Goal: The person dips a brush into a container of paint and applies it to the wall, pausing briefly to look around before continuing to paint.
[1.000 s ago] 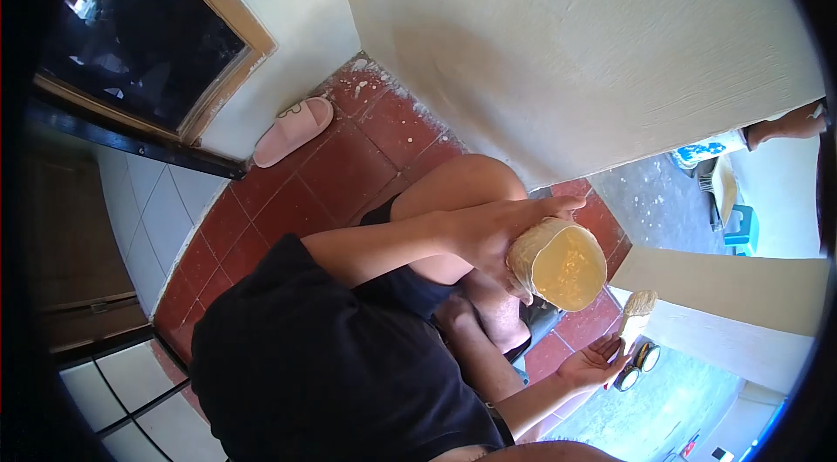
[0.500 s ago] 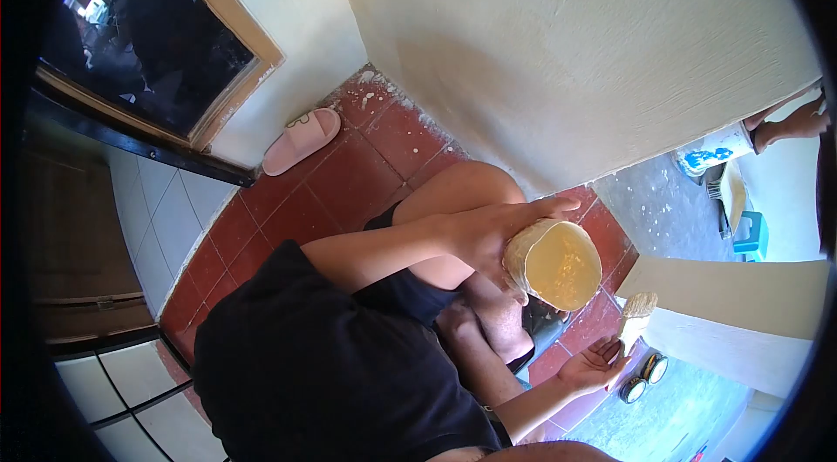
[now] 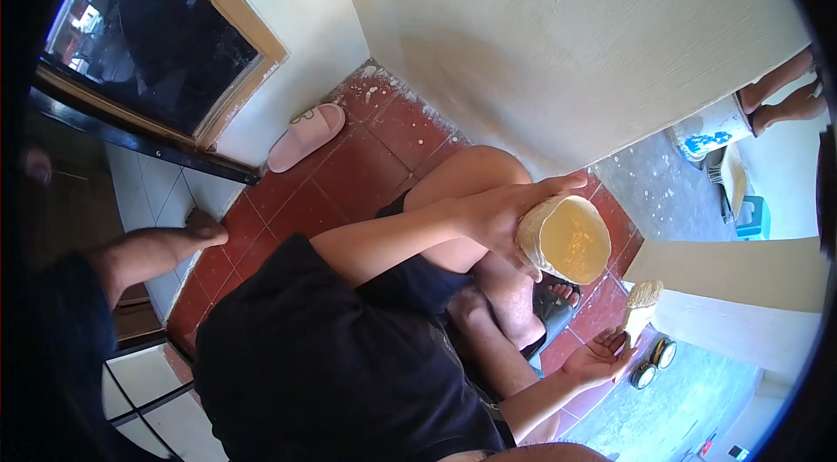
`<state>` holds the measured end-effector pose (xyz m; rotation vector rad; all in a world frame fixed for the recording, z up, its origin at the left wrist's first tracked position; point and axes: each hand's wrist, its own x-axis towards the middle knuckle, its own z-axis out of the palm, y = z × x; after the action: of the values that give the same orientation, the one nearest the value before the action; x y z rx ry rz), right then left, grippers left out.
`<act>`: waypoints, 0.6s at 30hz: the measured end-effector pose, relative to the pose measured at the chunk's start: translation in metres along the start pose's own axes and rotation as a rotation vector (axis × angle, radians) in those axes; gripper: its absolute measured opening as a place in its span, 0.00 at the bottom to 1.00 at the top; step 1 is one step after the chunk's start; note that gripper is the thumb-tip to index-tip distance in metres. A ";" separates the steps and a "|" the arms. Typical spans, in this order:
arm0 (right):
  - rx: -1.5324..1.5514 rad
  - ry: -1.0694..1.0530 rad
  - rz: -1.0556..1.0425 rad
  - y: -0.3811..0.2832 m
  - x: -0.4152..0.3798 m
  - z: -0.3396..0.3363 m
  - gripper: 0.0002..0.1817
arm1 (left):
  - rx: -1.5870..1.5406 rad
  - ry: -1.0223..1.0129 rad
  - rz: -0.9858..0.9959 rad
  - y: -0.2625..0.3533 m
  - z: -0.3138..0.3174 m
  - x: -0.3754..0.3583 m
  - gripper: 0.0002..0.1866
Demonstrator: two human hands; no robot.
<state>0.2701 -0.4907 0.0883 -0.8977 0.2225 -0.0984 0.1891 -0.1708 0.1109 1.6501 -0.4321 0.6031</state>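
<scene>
My left hand [image 3: 501,222] is wrapped round the side of a paint pot [image 3: 575,241], a round container crusted with cream paint. Pale yellow liquid with brighter yellow patches shows inside its tilted mouth. Lower right, my right hand [image 3: 597,359], palm upward, holds a paintbrush [image 3: 643,305] by its handle. The brush's bristles point up and are caked with cream paint; most of the handle is hidden by the fingers. Pot and brush are apart, both held in front of my bent knees.
A pink slipper [image 3: 307,138] lies on the red tiles [image 3: 357,174] by the wall. Another person's leg [image 3: 157,251] stands at the left doorway. At right are a paint-stained bucket [image 3: 711,135], a person's limbs [image 3: 789,105], a teal stool [image 3: 754,218] and two round tins [image 3: 654,363].
Another person's leg has come into view at the left, stepping onto the tiles. The pot appears slightly farther right and higher; both hands keep their holds.
</scene>
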 end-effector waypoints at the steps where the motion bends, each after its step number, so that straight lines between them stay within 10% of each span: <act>1: 0.005 0.003 -0.015 -0.002 -0.004 0.002 0.17 | -0.009 0.004 -0.014 -0.002 0.001 -0.002 0.68; 18: 0.163 -0.016 -0.114 -0.047 -0.052 -0.064 0.15 | 0.114 0.005 -0.079 0.030 0.015 -0.013 0.71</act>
<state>0.2048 -0.5592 0.0942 -0.7480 0.1458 -0.2116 0.1632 -0.1917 0.1250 1.7655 -0.3325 0.5813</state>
